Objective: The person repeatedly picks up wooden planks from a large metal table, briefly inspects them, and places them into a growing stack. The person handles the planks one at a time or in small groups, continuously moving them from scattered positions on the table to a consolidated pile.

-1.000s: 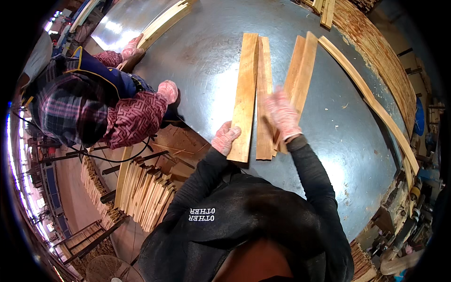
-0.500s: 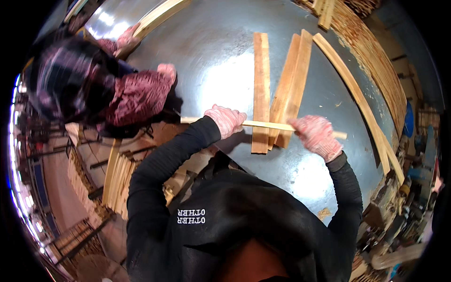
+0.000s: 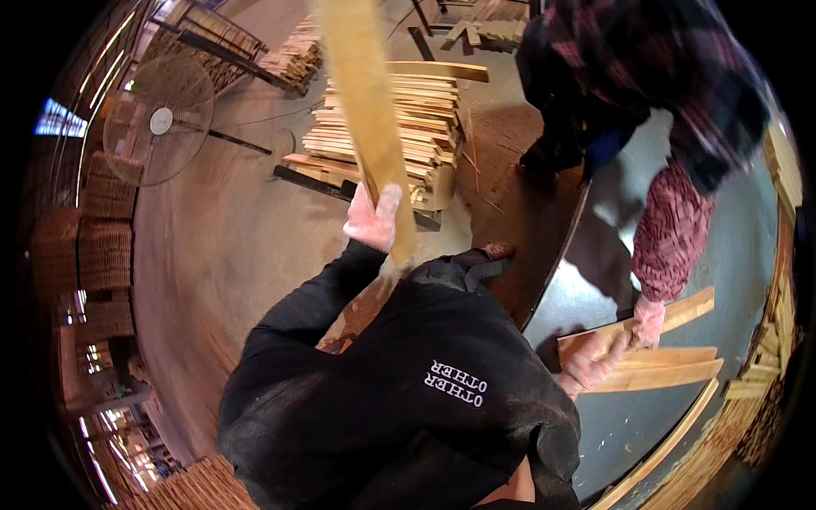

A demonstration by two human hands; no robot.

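My left hand (image 3: 374, 219), in a pale pink work glove, is closed around a long flat wooden slat (image 3: 361, 93). The slat stands out over the floor, past a stack of slats. My right hand (image 3: 591, 365), gloved alike and slightly blurred, reaches over wooden boards (image 3: 667, 371) on the metal table. Its fingers look stretched out, and whether they touch a board is unclear. Close by, a co-worker's gloved hand (image 3: 648, 323) is at another board (image 3: 690, 309).
A slat stack (image 3: 387, 127) rests on a low stand beyond my left hand. The co-worker (image 3: 646, 68) stands across the grey metal table (image 3: 722, 255). A large fan (image 3: 160, 121) is at the far left. A long curved strip (image 3: 663, 450) lies along the table's near right.
I have turned left, away from facing the table. The thin strip that both hands held is gone from them; my left hand now grips a wide slat over the floor.
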